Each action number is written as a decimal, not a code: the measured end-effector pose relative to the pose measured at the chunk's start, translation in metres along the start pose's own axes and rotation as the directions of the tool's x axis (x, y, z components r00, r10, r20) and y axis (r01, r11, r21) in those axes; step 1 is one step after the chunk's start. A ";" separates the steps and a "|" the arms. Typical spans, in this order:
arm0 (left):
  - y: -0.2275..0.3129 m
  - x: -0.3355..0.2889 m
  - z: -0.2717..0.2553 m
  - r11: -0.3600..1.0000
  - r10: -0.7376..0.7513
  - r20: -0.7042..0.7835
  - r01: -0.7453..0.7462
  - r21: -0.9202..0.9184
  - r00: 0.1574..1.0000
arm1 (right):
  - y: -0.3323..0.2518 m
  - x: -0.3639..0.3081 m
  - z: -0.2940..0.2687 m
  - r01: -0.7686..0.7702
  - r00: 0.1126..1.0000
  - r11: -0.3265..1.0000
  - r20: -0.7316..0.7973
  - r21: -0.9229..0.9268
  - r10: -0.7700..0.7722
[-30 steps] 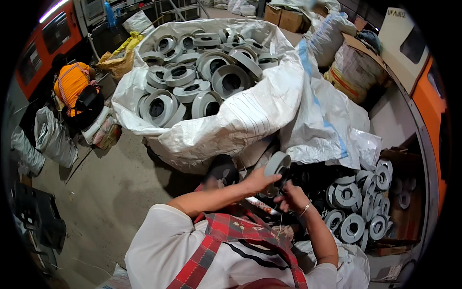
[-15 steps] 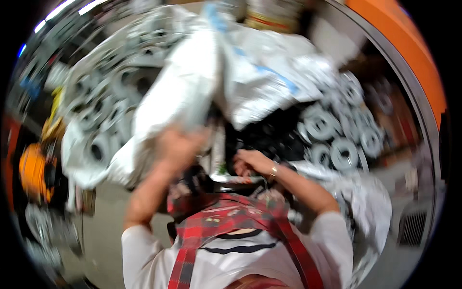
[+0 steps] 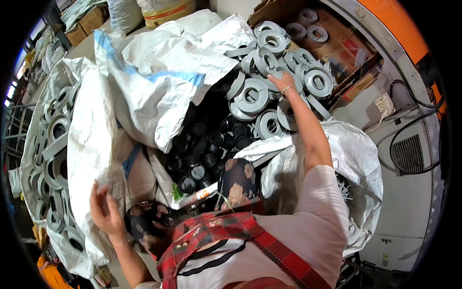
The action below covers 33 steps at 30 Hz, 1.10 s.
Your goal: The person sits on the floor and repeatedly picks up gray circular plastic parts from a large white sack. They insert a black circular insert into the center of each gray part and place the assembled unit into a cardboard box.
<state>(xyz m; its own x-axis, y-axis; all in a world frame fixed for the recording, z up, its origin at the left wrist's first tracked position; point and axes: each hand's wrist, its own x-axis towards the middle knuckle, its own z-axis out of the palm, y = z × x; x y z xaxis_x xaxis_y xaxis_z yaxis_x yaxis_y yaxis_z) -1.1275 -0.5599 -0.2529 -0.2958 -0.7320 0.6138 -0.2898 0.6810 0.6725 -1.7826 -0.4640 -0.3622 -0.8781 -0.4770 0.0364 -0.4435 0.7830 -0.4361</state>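
My right hand [image 3: 283, 83] reaches to the far right, its fingers closed on the edge of a grey plastic ring [image 3: 265, 60] in a heap of similar flanged rings. Some fingertips are hidden among the parts. At the lower left, my left hand [image 3: 107, 211] is raised with its fingers apart and nothing in it, beside a white woven sack [image 3: 94, 139]. Between the hands lie many round black plastic caps [image 3: 199, 144], partly covered by another white woven sack [image 3: 159, 96] with blue stripes.
A sack of grey rings [image 3: 57, 130] stands at the left. Behind the heap is a cardboard box [image 3: 337, 53] with a few rings. A white bag [image 3: 358, 159] sits by my right arm. A grey cabinet [image 3: 409, 207] with a black cable [image 3: 414, 103] stands at the right.
My view has swung to the right. My right hand has gone from the black caps to the grey rings. My left hand, blurred before at the white sack, is now apart and open.
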 end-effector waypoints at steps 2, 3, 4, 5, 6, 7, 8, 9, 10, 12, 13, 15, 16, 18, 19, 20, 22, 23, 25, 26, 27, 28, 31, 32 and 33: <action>-0.011 -0.009 0.024 0.997 -0.064 0.056 0.061 0.052 0.996 | 0.015 0.021 -0.011 -0.092 0.993 0.996 0.067 -0.010 0.092; -0.018 -0.012 0.034 0.988 -0.128 0.099 0.117 0.104 0.987 | 0.018 0.025 -0.007 -0.125 0.991 0.992 0.039 0.002 0.125; -0.024 -0.014 0.043 0.992 -0.072 0.138 0.057 0.109 0.988 | 0.021 0.027 0.000 -0.082 0.989 0.995 0.119 -0.050 0.088; -0.031 -0.015 0.052 0.993 -0.082 0.175 0.065 0.101 0.981 | 0.022 0.024 0.014 -0.036 0.992 0.996 0.116 -0.085 0.046; -0.036 -0.015 0.060 0.984 -0.112 0.222 0.077 0.160 0.969 | 0.021 0.017 0.031 -0.005 0.988 0.988 0.152 -0.154 0.029; -0.041 -0.015 0.069 0.986 -0.109 0.243 0.072 0.153 0.964 | 0.017 0.011 0.051 0.072 0.988 0.992 0.142 -0.107 -0.056; -0.044 -0.014 0.078 0.990 -0.104 0.258 0.074 0.123 0.960 | 0.010 0.003 0.071 0.110 0.980 0.988 0.178 -0.104 -0.091; -0.047 -0.012 0.088 0.990 -0.108 0.276 0.077 0.119 0.955 | 0.006 -0.005 0.082 0.159 0.975 0.979 0.177 -0.127 -0.135; -0.047 -0.010 0.099 0.992 -0.116 0.279 0.096 0.086 0.953 | 0.002 -0.015 0.088 0.208 0.968 0.967 0.175 -0.147 -0.182; -0.044 -0.006 0.122 0.976 -0.206 0.332 0.216 0.007 0.921 | -0.013 -0.040 0.087 0.275 0.950 0.958 0.180 -0.088 -0.256; -0.040 -0.004 0.132 0.977 -0.209 0.381 0.207 0.046 0.901 | -0.024 -0.055 0.083 0.279 0.933 0.956 0.260 -0.089 -0.248; -0.033 0.002 0.157 0.984 -0.176 0.494 0.165 0.065 0.851 | -0.049 -0.098 0.074 0.393 0.866 0.919 0.351 -0.042 -0.355; -0.030 0.006 0.170 0.988 -0.152 0.548 0.137 0.069 0.822 | -0.062 -0.122 0.073 0.468 0.810 0.883 0.409 -0.020 -0.420; -0.028 0.014 0.197 1.000 0.017 0.579 -0.019 -0.002 0.815 | -0.085 -0.162 0.075 0.638 0.682 0.770 0.476 -0.016 -0.556; -0.028 0.018 0.207 0.999 0.039 0.609 -0.039 -0.012 0.792 | -0.089 -0.172 0.074 0.648 0.609 0.733 0.439 0.206 -0.661; -0.030 0.023 0.217 0.998 0.061 0.653 -0.042 -0.045 0.755 | -0.094 -0.175 0.075 0.638 0.534 0.669 0.406 0.381 -0.742; -0.039 0.038 0.234 0.969 0.132 0.710 -0.240 0.054 0.692 | -0.087 -0.153 0.072 0.590 0.517 0.547 0.241 0.594 -0.821; -0.047 0.047 0.242 0.934 0.118 0.726 -0.324 0.151 0.677 | -0.077 -0.128 0.065 0.460 0.622 0.562 0.202 0.687 -0.757; -0.071 0.066 0.256 0.804 0.045 0.758 -0.474 0.360 0.651 | -0.055 -0.057 0.050 0.615 0.779 0.727 -0.091 0.306 -0.621; -0.088 0.077 0.263 0.731 0.074 0.748 -0.546 0.409 0.659 | -0.036 -0.023 0.040 0.603 0.792 0.786 -0.218 0.137 -0.570; -0.108 0.091 0.270 0.732 -0.068 0.733 -0.466 0.498 0.677 | -0.022 0.017 0.030 0.563 0.806 0.824 -0.184 -0.053 -0.563; -0.132 0.105 0.277 0.713 -0.132 0.701 -0.424 0.558 0.700 | -0.002 0.044 0.022 0.370 0.917 0.906 -0.078 -0.205 -0.392; -0.228 0.167 0.278 0.751 -0.307 0.510 -0.124 0.648 0.803 | 0.037 0.102 0.016 -0.025 0.998 0.880 -0.062 -0.475 -0.005; -0.262 0.183 0.273 0.795 -0.378 0.447 0.036 0.606 0.810 | 0.044 0.116 0.017 -0.052 0.999 0.875 -0.024 -0.481 0.046; -0.296 0.199 0.268 0.900 -0.366 0.453 0.186 0.393 0.813 | 0.047 0.127 0.022 -0.089 0.996 0.852 -0.022 -0.516 0.090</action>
<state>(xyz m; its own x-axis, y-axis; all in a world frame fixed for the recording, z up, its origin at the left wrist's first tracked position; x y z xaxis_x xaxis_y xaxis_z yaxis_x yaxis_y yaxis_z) -1.3444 -0.9018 -0.4410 -0.5466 -0.8347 0.0661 -0.6738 0.4854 0.5571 -1.9107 -0.4966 -0.3982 -0.9184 -0.3954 0.0168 -0.3925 0.9154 0.0896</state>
